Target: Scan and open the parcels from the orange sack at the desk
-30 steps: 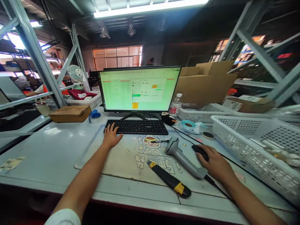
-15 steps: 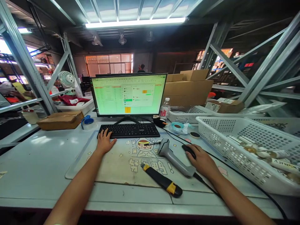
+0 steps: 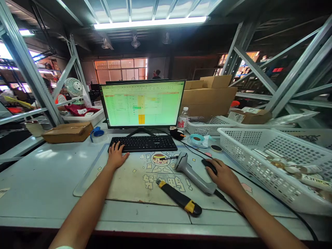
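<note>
My left hand (image 3: 116,155) rests with fingers spread on the left end of a black keyboard (image 3: 150,143). My right hand (image 3: 221,173) is curled over a black computer mouse (image 3: 209,166) on the printed desk mat (image 3: 124,186). Between the two hands lie a grey barcode scanner (image 3: 195,178), its head towards the monitor, and a black and yellow utility knife (image 3: 178,199). A dark pen (image 3: 168,158) lies beside the scanner's head. Behind the keyboard stands a lit monitor (image 3: 121,107) showing a spreadsheet.
At the right, a white perforated basket (image 3: 249,166) holds several rolled or bottle-like items. A bottle (image 3: 183,119), a label roll (image 3: 196,139) and cardboard boxes (image 3: 207,100) are behind. A blue tape dispenser (image 3: 97,134) and brown box (image 3: 67,132) stand left. People are in the background.
On the monitor, the chat-like window over the spreadsheet has faded or closed, leaving more of the sheet visible. Both hands stay in place on the keyboard and mouse.
</note>
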### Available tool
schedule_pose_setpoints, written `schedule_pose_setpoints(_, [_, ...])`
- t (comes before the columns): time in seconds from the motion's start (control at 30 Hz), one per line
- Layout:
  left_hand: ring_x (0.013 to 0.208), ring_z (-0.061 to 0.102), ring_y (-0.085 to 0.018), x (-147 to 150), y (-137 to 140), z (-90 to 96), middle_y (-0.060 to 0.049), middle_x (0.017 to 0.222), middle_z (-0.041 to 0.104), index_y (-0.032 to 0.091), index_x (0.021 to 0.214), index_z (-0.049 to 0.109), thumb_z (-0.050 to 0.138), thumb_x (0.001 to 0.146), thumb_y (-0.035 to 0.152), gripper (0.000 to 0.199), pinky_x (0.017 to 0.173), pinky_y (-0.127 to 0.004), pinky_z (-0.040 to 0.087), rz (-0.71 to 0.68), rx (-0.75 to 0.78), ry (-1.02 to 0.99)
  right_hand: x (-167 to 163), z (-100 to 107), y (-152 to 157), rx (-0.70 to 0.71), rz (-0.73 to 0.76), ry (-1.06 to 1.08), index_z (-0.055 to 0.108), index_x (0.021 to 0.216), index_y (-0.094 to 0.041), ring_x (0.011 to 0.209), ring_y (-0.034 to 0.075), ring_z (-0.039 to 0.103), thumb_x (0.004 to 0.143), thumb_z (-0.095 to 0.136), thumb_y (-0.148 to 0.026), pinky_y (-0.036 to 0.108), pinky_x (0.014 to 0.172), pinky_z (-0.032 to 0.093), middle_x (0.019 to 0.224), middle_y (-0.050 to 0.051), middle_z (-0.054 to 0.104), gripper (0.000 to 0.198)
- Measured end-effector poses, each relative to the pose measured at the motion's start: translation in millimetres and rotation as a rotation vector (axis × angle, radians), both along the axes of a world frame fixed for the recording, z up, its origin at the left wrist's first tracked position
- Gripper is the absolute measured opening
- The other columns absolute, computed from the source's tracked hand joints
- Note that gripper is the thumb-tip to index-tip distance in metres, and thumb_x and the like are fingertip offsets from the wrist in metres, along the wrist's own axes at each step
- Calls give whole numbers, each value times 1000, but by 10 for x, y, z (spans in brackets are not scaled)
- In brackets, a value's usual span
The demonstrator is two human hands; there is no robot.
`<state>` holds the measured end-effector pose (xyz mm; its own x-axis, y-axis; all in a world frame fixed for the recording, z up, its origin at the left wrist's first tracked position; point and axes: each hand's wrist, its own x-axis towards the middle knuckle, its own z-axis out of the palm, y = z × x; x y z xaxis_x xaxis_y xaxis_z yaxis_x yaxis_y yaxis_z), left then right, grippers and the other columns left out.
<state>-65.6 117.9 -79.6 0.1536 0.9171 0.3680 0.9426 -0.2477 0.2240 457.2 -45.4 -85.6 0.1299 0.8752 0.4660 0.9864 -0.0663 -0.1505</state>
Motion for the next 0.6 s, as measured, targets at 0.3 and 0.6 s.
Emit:
schedule_pose_setpoints(0.3, [158,24,-41,-17,26,-43,-11,171,33,23,153,53,51,99,59,65,129,-60,21,0,28,12,-89,44,-48,-36,-124,6,63,138,-18,119,34,64,100,36,-47,51,102,55,143,15,58,55])
schedule_pose_setpoints(0.6, [157,25,-41,-18,30,-43,-12,170,33,23,153,53,50,99,59,64,128,-61,21,-3,27,16,-143,109,-90,-76,-143,9,61,139,-21,123,31,63,99,36,-45,46,101,55,145,12,57,53])
